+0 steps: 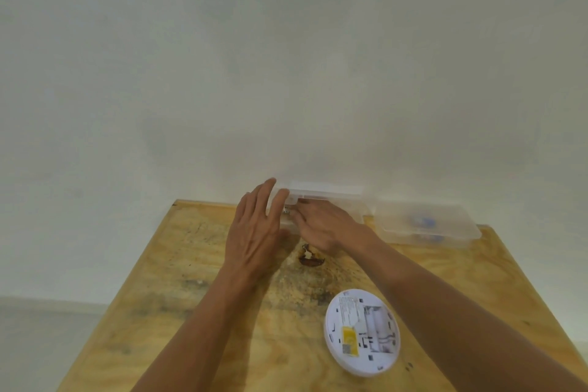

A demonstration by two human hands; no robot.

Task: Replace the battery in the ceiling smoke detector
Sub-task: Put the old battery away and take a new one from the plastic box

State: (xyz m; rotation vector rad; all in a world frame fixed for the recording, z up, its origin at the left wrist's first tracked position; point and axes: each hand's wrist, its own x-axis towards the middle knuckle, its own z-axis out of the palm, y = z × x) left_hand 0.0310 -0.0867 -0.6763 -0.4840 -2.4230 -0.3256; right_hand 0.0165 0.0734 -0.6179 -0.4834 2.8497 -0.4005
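A round white smoke detector [362, 332] lies back-side up on the wooden table [178, 296], its battery bay exposed beside a yellow label. At the table's far edge stands a clear plastic box [327, 192] with its lid raised against the wall. My left hand [257, 232] rests flat at the box's left end, fingers spread on its rim. My right hand [324, 226] reaches into the box with fingers curled; whether it holds anything is hidden.
A second clear plastic box [426, 223], closed, with bluish items inside, sits to the right against the white wall [286, 73]. A dark knot hole [311, 259] marks the tabletop just below my hands.
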